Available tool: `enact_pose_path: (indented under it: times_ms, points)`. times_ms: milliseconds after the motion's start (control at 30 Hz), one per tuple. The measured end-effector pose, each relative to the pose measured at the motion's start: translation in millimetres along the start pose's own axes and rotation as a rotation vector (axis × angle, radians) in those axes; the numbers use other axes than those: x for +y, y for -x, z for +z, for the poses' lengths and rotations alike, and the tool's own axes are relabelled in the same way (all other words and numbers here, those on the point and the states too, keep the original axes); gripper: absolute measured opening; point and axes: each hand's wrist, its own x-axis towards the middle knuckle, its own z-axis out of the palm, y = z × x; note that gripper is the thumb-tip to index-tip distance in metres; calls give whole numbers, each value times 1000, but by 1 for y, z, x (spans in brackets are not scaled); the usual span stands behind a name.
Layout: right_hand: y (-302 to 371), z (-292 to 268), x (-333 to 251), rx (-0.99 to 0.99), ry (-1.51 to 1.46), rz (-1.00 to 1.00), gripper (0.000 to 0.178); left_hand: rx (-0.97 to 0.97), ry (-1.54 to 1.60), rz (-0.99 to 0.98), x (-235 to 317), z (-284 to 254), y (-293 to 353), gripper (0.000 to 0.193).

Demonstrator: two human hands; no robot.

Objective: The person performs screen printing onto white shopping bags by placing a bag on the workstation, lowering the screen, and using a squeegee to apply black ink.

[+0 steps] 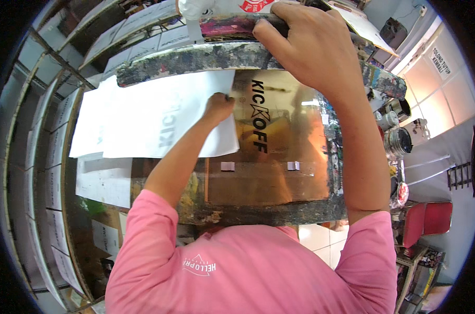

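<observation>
My left hand (220,108) has its fingers closed at the right edge of a white sheet (190,128), which shows faint grey lettering and overlaps more white sheets (91,131). Right beside that edge is a shiny gold-brown panel (295,131) with bold black lettering. Farther off, my right hand (316,47) is wrapped over a paint-stained bar (232,26) with a magenta patch. In front of that bar runs a thick, paint-crusted frame beam (195,58), partly hidden by the hand. Some of the right fingers curl out of sight.
Drying racks (65,183) with printed white sheets line the left. A white-and-red plastic bag (211,7) lies at the far edge. Paint cans (397,141) stand to the right, above a red chair (428,220). A dark, stained near edge (263,213) borders the panel.
</observation>
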Motion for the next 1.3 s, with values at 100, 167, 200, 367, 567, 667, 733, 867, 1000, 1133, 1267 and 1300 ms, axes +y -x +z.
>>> enact_pose_path:
  times_ms: [100,167,200,367,567,667,733,867,1000,1133,1267,1300]
  points:
    - [8,-5,-3,81,-11,-64,45,71,90,-17,58,69,-7,61]
    - [9,1,-1,162,-45,-118,44,31,59,-19,78,100,-13,63]
    - [8,6,1,176,-50,-119,44,6,48,-19,87,117,-17,64]
    - [-1,15,2,141,-58,-66,42,-18,144,62,114,160,-41,42]
    - [0,8,2,156,-75,-63,42,-153,194,104,179,186,-35,24]
    - [1,5,-6,192,-91,-123,45,-28,257,234,173,238,-49,20]
    - [-2,13,0,201,-69,-147,46,39,323,249,179,255,-52,17]
    - [-1,17,8,189,-51,-110,47,12,388,110,197,264,-43,14]
    - [1,19,9,225,-12,-147,47,-49,381,4,203,253,-37,13]
    - [-2,21,9,234,25,-160,47,-142,241,94,191,241,-57,20]
    - [1,19,4,232,18,-93,46,108,142,287,155,190,-118,26]
    - [1,19,2,245,32,-121,46,173,79,324,133,169,-135,30]
